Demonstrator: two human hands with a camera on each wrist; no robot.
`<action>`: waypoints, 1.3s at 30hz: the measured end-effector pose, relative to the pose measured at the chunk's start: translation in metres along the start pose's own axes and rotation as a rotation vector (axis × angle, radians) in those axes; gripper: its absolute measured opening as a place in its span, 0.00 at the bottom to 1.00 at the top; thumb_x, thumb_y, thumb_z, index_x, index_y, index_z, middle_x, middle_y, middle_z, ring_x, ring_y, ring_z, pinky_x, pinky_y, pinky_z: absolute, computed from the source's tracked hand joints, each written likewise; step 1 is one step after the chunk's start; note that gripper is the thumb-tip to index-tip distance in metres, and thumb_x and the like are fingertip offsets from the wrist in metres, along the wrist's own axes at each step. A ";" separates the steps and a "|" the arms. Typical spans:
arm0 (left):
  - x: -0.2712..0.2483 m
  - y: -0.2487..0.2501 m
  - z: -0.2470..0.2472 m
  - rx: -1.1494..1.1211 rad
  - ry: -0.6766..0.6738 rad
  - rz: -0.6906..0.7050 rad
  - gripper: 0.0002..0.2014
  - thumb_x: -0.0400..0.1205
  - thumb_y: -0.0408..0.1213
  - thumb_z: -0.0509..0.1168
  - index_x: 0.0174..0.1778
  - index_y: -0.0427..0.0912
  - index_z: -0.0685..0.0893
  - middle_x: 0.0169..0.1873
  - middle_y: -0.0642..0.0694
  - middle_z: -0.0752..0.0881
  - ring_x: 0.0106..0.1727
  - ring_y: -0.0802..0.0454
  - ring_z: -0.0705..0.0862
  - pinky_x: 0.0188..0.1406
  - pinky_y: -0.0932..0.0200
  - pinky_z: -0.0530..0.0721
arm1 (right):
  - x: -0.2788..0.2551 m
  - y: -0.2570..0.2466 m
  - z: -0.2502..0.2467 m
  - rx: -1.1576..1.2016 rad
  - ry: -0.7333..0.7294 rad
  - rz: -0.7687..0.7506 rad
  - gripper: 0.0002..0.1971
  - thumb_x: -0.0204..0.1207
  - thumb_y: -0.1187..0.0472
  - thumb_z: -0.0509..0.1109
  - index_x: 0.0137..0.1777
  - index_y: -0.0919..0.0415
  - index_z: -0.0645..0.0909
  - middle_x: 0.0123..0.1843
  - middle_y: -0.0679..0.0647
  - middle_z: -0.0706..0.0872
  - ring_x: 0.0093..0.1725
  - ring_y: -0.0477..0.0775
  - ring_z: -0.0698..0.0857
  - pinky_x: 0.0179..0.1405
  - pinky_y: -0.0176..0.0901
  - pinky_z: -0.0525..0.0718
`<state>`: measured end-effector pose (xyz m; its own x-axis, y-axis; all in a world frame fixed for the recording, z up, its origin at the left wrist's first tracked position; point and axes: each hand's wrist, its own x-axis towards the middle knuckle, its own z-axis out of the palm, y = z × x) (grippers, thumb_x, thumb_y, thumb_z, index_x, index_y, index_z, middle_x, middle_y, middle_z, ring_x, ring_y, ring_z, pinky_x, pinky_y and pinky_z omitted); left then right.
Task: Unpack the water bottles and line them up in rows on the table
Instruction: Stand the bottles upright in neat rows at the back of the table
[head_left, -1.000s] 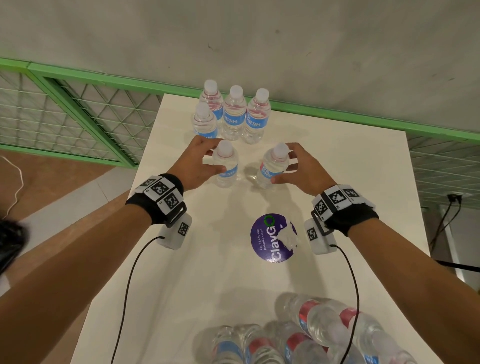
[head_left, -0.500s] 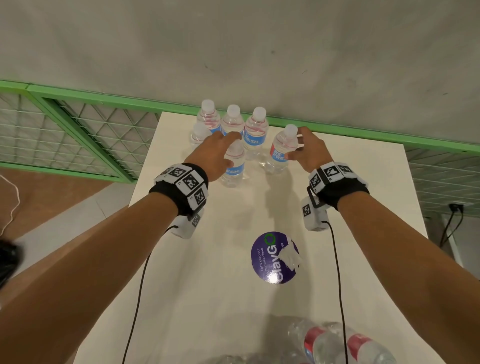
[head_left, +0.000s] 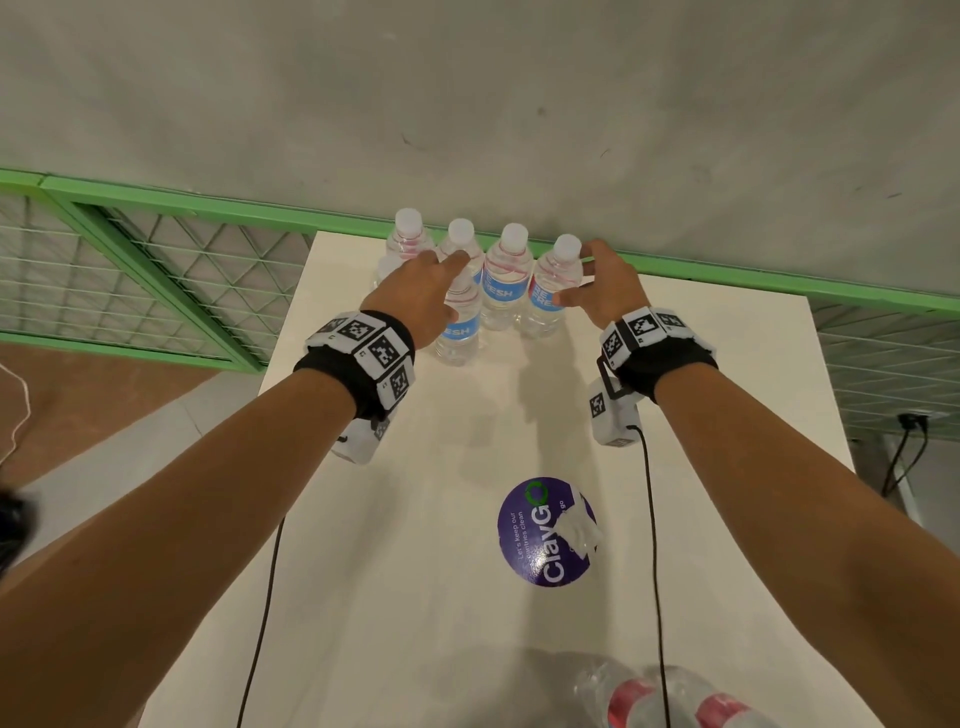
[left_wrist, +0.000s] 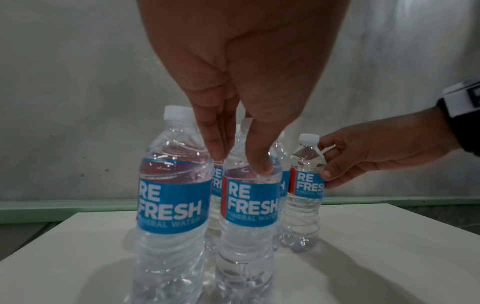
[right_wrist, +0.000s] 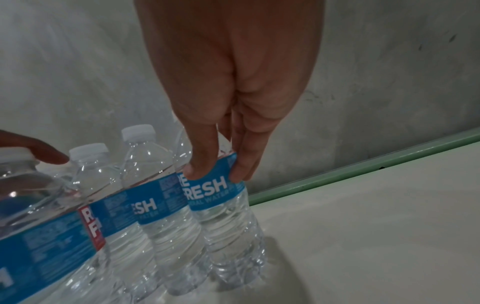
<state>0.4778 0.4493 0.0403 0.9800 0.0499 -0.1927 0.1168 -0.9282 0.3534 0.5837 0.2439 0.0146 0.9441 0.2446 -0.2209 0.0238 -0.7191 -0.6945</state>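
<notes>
I have both hands out at the far end of the counter (head_left: 675, 415), each on an upright bottle. My right hand (head_left: 605, 291) grasps the end bottle (head_left: 551, 291) around its label, thumb on one side and fingers curled round the other; the right wrist view shows the pinch plainly. That bottle stands on the counter as the rightmost of the back row, just beside its neighbour (head_left: 503, 283), its long axis vertical, cap up.

My left hand (head_left: 415, 299) has thumb and fingers closed on the shoulder of the second-row bottle (head_left: 460, 325), which stands in front of the back row, next to another second-row bottle (left_wrist: 171, 195) on its left that the head view mostly hides behind my hand.

The relation that matters, I judge, is the open spot in the second row: it lies to the right of the left hand's bottle and directly nearer me than the right hand's bottle, so my right hand is the closer one to fill it. The remaining pack (head_left: 670, 696) lies at the near edge, bottles on their sides, so each needs turning upright.
</notes>
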 end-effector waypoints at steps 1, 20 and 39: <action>0.000 0.000 0.000 0.002 0.001 0.003 0.32 0.79 0.34 0.66 0.78 0.46 0.61 0.65 0.34 0.75 0.64 0.35 0.76 0.61 0.43 0.76 | 0.000 0.000 0.000 0.001 0.004 0.003 0.31 0.65 0.65 0.80 0.68 0.62 0.72 0.64 0.59 0.83 0.62 0.60 0.83 0.56 0.47 0.79; 0.000 -0.002 -0.001 0.009 0.015 0.025 0.30 0.79 0.34 0.66 0.76 0.44 0.62 0.63 0.35 0.76 0.62 0.35 0.76 0.59 0.43 0.77 | -0.001 -0.003 0.001 0.024 -0.004 0.035 0.32 0.67 0.63 0.80 0.68 0.62 0.69 0.65 0.60 0.82 0.62 0.59 0.82 0.51 0.43 0.74; -0.001 -0.012 -0.004 -0.114 0.043 0.084 0.28 0.82 0.26 0.61 0.77 0.51 0.67 0.74 0.46 0.72 0.63 0.45 0.80 0.66 0.49 0.73 | -0.019 0.005 -0.017 0.010 -0.033 0.085 0.40 0.67 0.58 0.80 0.77 0.58 0.64 0.74 0.60 0.75 0.71 0.60 0.76 0.64 0.50 0.74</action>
<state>0.4757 0.4615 0.0399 0.9928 -0.0076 -0.1195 0.0496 -0.8821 0.4685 0.5711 0.2243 0.0266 0.9314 0.2039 -0.3015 -0.0597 -0.7315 -0.6793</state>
